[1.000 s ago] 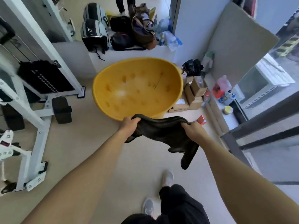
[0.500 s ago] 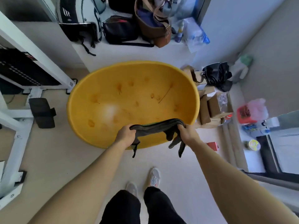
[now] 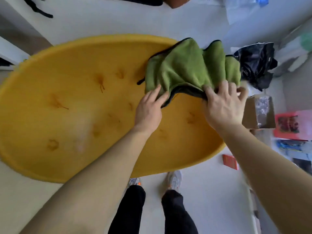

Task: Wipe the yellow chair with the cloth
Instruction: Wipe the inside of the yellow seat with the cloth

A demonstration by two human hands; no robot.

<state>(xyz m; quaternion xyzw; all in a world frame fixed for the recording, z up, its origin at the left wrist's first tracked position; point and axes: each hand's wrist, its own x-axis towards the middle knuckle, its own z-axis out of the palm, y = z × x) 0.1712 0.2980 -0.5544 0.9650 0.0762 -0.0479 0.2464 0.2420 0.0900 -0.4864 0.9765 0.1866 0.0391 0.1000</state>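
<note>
**Inspector:** Report the hands.

**Operator:** On my remote feed, the left hand (image 3: 148, 107) and the right hand (image 3: 222, 105) are apart, and both are clamped on the near hem of the cloth (image 3: 185, 65). The left pinches the hem between thumb and fingers. The right has its fingers curled into a bunch of the fabric.

**Inspector:** Location of the cloth?

**Operator:** It lies green side up, just beyond both hands, on the far right part of the yellow chair (image 3: 67, 98). Its dark backing shows along the hem between the hands. Beyond the right hand, part of it reaches past the rim.

**Inspector:** Why the two-handed hold?

**Operator:** I judge that it spreads the fabric wide, so a broad face meets the seat rather than a wad. The rumpled folds suggest it is not yet flat.

**Inspector:** Progress?

**Operator:** Early, in my judgement. The wide bowl of the seat to the left of the left hand carries pale smudges and has no cloth on it.

**Inspector:** Hazards?

**Operator:** A black bag (image 3: 256, 65) sits just past the cloth, beyond the right hand. A cardboard box (image 3: 258, 112) lies just to the right of that hand. A stroke carried over the rim could snag either one. I cannot tell whether the cloth is damp.
</note>
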